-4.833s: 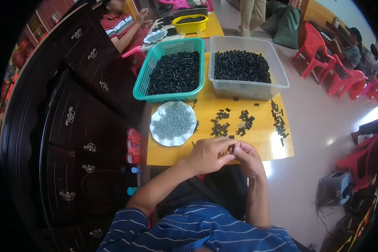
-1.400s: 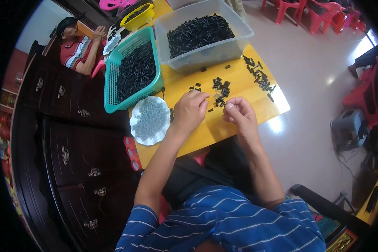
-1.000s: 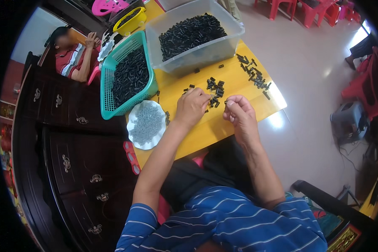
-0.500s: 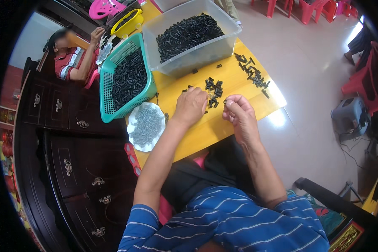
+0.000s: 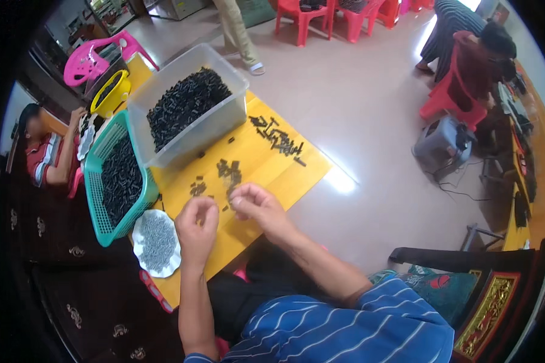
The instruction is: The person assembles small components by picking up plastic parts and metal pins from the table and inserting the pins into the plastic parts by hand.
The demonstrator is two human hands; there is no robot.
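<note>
Head view, left hand [image 5: 197, 227], right hand [image 5: 257, 209], fingers curled close, contents unclear, black pieces [image 5: 229, 170], long axes mixed

No lettering, label, number or sign can be read anywhere in view. The tub [image 5: 200, 140], basket [image 5: 95, 202] and plate [image 5: 138, 247] show no legible mark. Whether the gold panel [image 5: 489, 302] at lower right bears any writing cannot be told.

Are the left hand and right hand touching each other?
Apart: the head view shows a strip of yellow tabletop between the left hand and the right hand.
</note>
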